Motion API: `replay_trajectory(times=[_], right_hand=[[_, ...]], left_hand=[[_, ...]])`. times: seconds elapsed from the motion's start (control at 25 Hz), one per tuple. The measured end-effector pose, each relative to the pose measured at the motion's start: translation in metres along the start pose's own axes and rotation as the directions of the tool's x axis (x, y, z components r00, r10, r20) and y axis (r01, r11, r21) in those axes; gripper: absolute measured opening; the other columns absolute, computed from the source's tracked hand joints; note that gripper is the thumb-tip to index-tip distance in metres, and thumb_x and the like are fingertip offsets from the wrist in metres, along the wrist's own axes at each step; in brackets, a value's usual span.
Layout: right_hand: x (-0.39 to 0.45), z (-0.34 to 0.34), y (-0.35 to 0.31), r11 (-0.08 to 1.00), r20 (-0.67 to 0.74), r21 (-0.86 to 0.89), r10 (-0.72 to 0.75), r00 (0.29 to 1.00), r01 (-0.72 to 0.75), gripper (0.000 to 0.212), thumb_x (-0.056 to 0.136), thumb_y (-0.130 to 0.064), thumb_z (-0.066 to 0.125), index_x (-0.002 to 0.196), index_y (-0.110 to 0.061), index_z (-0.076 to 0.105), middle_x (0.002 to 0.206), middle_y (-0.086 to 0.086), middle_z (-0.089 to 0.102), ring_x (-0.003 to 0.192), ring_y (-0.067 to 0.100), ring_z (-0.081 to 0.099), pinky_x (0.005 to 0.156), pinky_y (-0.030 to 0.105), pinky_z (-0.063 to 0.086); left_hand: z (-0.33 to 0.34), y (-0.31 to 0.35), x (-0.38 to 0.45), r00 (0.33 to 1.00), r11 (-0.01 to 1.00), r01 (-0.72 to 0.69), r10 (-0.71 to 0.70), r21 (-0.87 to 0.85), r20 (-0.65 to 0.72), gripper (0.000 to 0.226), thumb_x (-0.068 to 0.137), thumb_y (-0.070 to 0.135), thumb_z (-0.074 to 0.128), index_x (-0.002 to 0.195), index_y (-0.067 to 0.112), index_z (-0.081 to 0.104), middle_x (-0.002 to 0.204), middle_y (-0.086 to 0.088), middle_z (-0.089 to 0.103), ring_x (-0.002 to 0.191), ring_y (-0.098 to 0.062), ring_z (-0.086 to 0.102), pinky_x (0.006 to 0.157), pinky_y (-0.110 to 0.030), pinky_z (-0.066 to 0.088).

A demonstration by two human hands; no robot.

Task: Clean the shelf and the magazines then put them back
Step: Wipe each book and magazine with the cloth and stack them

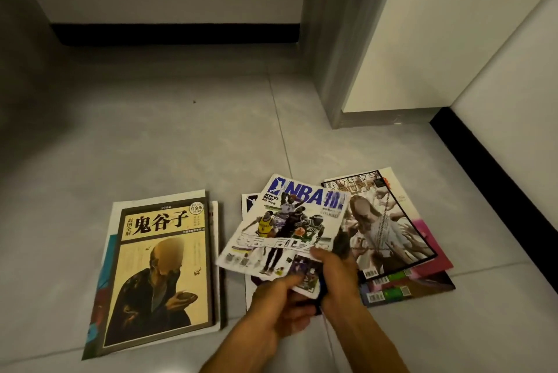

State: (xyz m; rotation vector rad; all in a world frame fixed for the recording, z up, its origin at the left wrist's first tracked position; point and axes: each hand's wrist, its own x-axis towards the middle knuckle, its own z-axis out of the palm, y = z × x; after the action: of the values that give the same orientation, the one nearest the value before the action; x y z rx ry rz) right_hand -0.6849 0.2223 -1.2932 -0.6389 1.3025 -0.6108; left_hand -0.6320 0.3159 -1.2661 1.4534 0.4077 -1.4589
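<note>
An NBA magazine (283, 224) with basketball players on its cover is lifted at an angle over the right pile. My left hand (280, 309) pinches its near corner with the thumb on top. My right hand (335, 276) grips the same near edge, fingers curled over the cover; something small and dark shows between the two hands, too unclear to name. Beneath lies a fanned pile of magazines (389, 230), topped by a cover full of reaching hands. To the left, a yellow-covered book (164, 270) with black Chinese title sits on a second stack. No shelf is in view.
Everything lies on a grey tiled floor (169, 143). A grey door frame (341, 49) and white wall with black skirting (495, 176) stand at the right. Another white wall with black skirting (175, 34) closes the back.
</note>
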Motion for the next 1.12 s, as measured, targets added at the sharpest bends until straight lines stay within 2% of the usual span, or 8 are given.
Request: replay_trajectory(times=[0.12, 0.32, 0.44, 0.56, 0.68, 0.84, 0.96, 1.12], right_hand=[[0.021, -0.014, -0.040, 0.979, 0.028, -0.185, -0.083, 0.996, 0.087, 0.050, 0.082, 0.004, 0.064, 0.123, -0.024, 0.056, 0.102, 0.008, 0.072, 0.085, 0.030, 0.072, 0.076, 0.053, 0.058], [0.053, -0.068, -0.121, 0.855, -0.003, -0.512, -0.095, 0.995, 0.080, 0.062, 0.085, -0.002, 0.066, 0.138, -0.028, 0.044, 0.101, 0.016, 0.068, 0.081, 0.033, 0.071, 0.068, 0.048, 0.060], [0.065, -0.098, -0.153, 0.686, -0.016, -0.715, -0.209, 0.978, 0.135, 0.060, 0.086, -0.001, 0.065, 0.138, -0.021, 0.044, 0.090, 0.014, 0.066, 0.073, 0.030, 0.068, 0.061, 0.040, 0.056], [0.082, -0.120, -0.168, 0.505, -0.008, -0.851, -0.292, 0.956, 0.147, 0.056, 0.087, -0.003, 0.064, 0.137, -0.017, 0.045, 0.095, 0.015, 0.062, 0.073, 0.027, 0.062, 0.071, 0.041, 0.052], [0.093, -0.134, -0.166, 0.391, -0.003, -0.906, -0.396, 0.918, 0.166, 0.056, 0.090, -0.015, 0.065, 0.140, -0.018, 0.040, 0.111, 0.020, 0.061, 0.083, 0.031, 0.061, 0.079, 0.047, 0.053], [0.079, -0.120, -0.147, 0.342, 0.043, -0.867, -0.673, 0.738, 0.362, 0.055, 0.093, -0.040, 0.059, 0.140, -0.019, 0.038, 0.106, 0.013, 0.062, 0.074, 0.024, 0.063, 0.066, 0.036, 0.054], [0.071, -0.078, -0.116, 0.362, 0.206, -0.791, -0.600, 0.773, 0.492, 0.056, 0.092, -0.041, 0.060, 0.139, -0.026, 0.033, 0.100, 0.001, 0.057, 0.068, 0.015, 0.066, 0.058, 0.032, 0.057], [0.069, -0.030, -0.046, 0.334, 0.385, -0.747, -0.487, 0.784, 0.574, 0.051, 0.092, -0.029, 0.062, 0.135, -0.026, 0.034, 0.116, 0.004, 0.059, 0.088, 0.015, 0.063, 0.074, 0.035, 0.058]], left_hand=[[-0.014, 0.009, 0.004, 0.992, 0.975, -0.055, 0.029, 0.215, 0.124, 0.039, 0.091, 0.043, 0.057, 0.105, 0.008, 0.069, 0.091, -0.008, 0.076, 0.080, -0.023, 0.071, 0.067, -0.030, 0.052], [-0.031, 0.010, 0.011, 0.968, 0.954, -0.247, 0.251, 0.168, -0.006, 0.030, 0.098, 0.031, 0.049, 0.101, 0.009, 0.069, 0.091, -0.006, 0.076, 0.087, -0.027, 0.070, 0.070, -0.032, 0.050], [-0.038, 0.009, 0.017, 0.954, 0.938, -0.282, 0.296, 0.201, -0.044, 0.029, 0.099, 0.030, 0.049, 0.101, 0.010, 0.069, 0.089, -0.004, 0.076, 0.090, -0.029, 0.069, 0.073, -0.033, 0.049], [-0.042, 0.009, 0.020, 0.949, 0.936, -0.290, 0.308, 0.198, -0.066, 0.029, 0.099, 0.029, 0.049, 0.099, 0.009, 0.070, 0.089, -0.006, 0.075, 0.087, -0.029, 0.069, 0.071, -0.034, 0.051], [-0.041, 0.008, 0.025, 0.937, 0.924, -0.298, 0.331, 0.239, -0.110, 0.022, 0.098, 0.025, 0.052, 0.097, 0.011, 0.069, 0.089, -0.008, 0.074, 0.085, -0.029, 0.069, 0.067, -0.031, 0.053], [-0.044, 0.004, 0.030, 0.907, 0.894, -0.325, 0.387, 0.308, -0.164, 0.009, 0.094, 0.019, 0.058, 0.095, 0.017, 0.067, 0.092, -0.005, 0.072, 0.083, -0.024, 0.067, 0.064, -0.029, 0.051], [-0.047, -0.004, 0.037, 0.885, 0.868, -0.354, 0.431, 0.348, -0.177, 0.008, 0.095, 0.019, 0.058, 0.092, 0.018, 0.065, 0.096, 0.001, 0.068, 0.085, -0.021, 0.065, 0.069, -0.032, 0.054], [-0.048, -0.008, 0.042, 0.846, 0.805, -0.390, 0.505, 0.448, -0.172, 0.008, 0.095, 0.015, 0.057, 0.091, 0.018, 0.063, 0.101, 0.005, 0.063, 0.086, -0.013, 0.062, 0.065, -0.026, 0.051]])
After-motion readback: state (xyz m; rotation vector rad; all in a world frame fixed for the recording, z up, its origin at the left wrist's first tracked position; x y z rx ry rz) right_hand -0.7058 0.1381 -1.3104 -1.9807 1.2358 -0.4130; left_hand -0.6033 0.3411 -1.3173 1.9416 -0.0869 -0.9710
